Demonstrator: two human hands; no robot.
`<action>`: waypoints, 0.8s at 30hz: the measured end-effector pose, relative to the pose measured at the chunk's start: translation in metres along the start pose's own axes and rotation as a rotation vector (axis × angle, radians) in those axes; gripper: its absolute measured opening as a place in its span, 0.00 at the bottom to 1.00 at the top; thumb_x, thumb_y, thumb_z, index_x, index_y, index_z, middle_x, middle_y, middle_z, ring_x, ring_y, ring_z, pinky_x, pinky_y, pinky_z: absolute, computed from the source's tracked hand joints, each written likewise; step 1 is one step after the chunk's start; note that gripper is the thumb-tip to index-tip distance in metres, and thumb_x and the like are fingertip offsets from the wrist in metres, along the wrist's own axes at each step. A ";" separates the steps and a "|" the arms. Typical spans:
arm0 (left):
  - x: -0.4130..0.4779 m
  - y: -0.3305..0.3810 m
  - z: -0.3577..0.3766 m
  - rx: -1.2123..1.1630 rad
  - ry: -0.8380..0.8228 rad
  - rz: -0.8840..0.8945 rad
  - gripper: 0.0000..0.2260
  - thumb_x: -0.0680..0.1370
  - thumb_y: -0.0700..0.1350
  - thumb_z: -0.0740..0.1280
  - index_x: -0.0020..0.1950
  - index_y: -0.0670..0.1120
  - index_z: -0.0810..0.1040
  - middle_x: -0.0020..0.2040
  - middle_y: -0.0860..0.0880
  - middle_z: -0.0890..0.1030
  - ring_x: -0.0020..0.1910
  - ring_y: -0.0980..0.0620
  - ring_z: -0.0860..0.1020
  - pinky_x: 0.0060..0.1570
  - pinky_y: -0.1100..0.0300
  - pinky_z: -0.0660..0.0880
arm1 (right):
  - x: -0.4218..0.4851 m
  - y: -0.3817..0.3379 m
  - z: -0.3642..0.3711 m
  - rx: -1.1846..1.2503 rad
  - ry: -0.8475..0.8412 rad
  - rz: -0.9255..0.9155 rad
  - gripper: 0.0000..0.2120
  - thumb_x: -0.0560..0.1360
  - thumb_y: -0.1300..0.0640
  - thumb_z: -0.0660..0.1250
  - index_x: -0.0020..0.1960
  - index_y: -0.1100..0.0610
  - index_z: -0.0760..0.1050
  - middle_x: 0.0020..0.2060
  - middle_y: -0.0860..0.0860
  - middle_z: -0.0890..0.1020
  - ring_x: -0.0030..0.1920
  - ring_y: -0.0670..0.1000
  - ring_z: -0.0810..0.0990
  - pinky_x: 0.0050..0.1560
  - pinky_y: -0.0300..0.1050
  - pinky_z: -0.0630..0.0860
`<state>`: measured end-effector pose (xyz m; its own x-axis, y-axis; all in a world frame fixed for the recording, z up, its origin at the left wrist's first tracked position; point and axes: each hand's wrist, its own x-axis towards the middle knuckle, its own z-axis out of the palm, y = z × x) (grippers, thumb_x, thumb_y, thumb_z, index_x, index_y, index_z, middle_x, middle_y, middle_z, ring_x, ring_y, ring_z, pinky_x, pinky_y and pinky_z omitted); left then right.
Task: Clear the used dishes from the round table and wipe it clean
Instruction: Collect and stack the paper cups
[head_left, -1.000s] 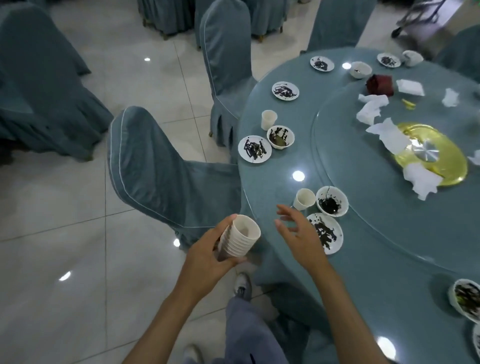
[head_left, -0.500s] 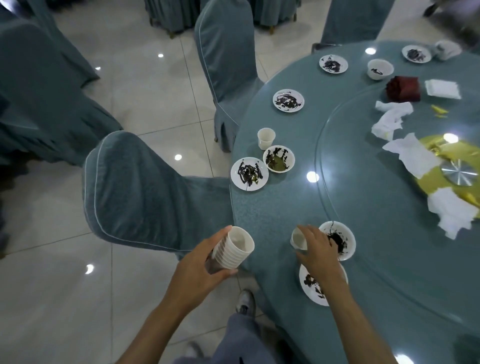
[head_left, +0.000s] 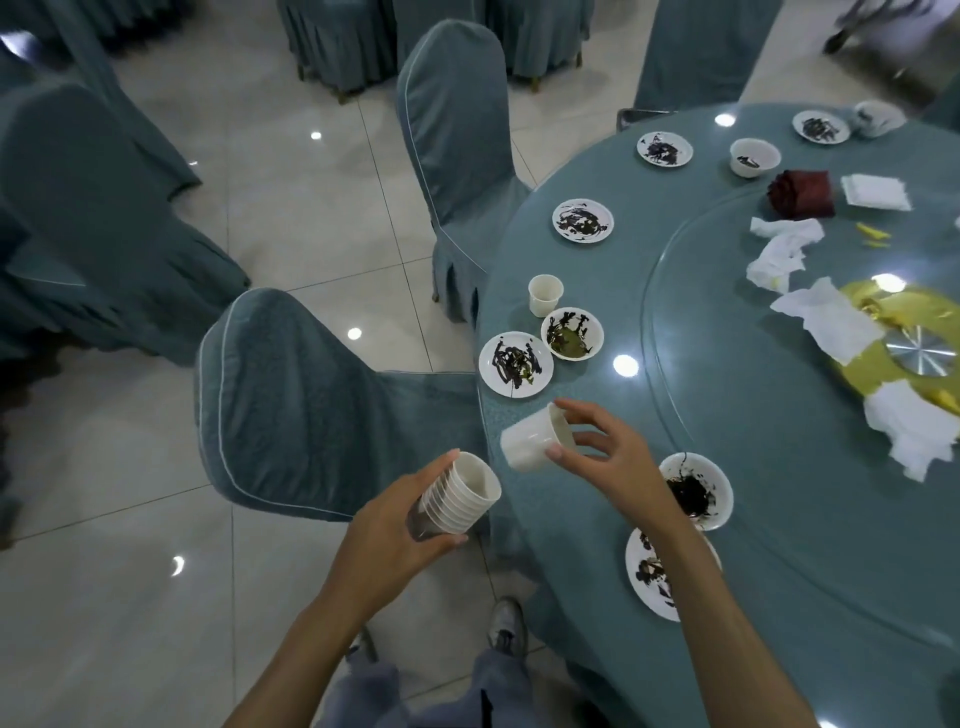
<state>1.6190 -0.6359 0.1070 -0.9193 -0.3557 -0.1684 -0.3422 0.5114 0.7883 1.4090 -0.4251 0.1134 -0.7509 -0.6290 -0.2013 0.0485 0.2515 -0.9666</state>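
From the head view, the left hand (head_left: 395, 525) is in the lower middle of the picture, out over the floor by the table's edge. Its fingers and thumb curl around a stack of white cups (head_left: 460, 501), and the stack tips with its open top toward the right.

The right hand (head_left: 618, 462) is just right of it, above the edge of the round table (head_left: 571, 545). Its thumb and fingertips pinch the rim of one white cup (head_left: 535, 441). This cup lies on its side in the air, with its bottom toward the stack. The cup and the stack are near but apart.

A dirty bowl (head_left: 696, 491) sits on the table just right of the right hand. A dirty plate (head_left: 649, 577) is partly hidden under that arm.

Higher up near the table edge are another dirty plate (head_left: 516, 364), a bowl (head_left: 572, 332) touching it, and a small cup (head_left: 545, 294) standing up. More dirty plates (head_left: 583, 220) and a bowl (head_left: 755, 157) sit toward the upper right.

On the glass turntable (head_left: 753, 415) at the right lie crumpled white tissues (head_left: 784, 252) and a dark red cloth (head_left: 802, 193).

A covered chair (head_left: 311, 405) stands left of the table.
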 end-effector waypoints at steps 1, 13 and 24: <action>0.000 -0.005 -0.006 -0.014 -0.002 0.003 0.41 0.70 0.54 0.81 0.77 0.69 0.64 0.69 0.64 0.76 0.66 0.60 0.76 0.64 0.51 0.78 | 0.000 -0.011 0.012 0.031 -0.030 -0.010 0.26 0.72 0.53 0.79 0.68 0.48 0.78 0.60 0.48 0.82 0.55 0.47 0.85 0.51 0.39 0.81; -0.008 -0.116 -0.144 -0.189 -0.078 0.114 0.40 0.70 0.55 0.81 0.76 0.72 0.64 0.69 0.71 0.73 0.67 0.65 0.73 0.61 0.69 0.75 | 0.018 -0.067 0.214 0.046 -0.072 -0.029 0.25 0.71 0.55 0.80 0.67 0.52 0.80 0.60 0.50 0.84 0.60 0.53 0.83 0.57 0.44 0.81; -0.016 -0.195 -0.283 -0.259 0.009 0.127 0.39 0.70 0.60 0.79 0.75 0.75 0.61 0.65 0.76 0.71 0.66 0.68 0.72 0.54 0.76 0.73 | 0.070 -0.134 0.379 -0.017 -0.076 -0.096 0.27 0.69 0.43 0.77 0.64 0.53 0.80 0.59 0.50 0.83 0.61 0.53 0.82 0.57 0.45 0.79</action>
<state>1.7555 -0.9519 0.1233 -0.9495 -0.3091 -0.0543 -0.1623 0.3355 0.9279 1.5993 -0.7820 0.1687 -0.6994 -0.7045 -0.1204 -0.0327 0.1999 -0.9793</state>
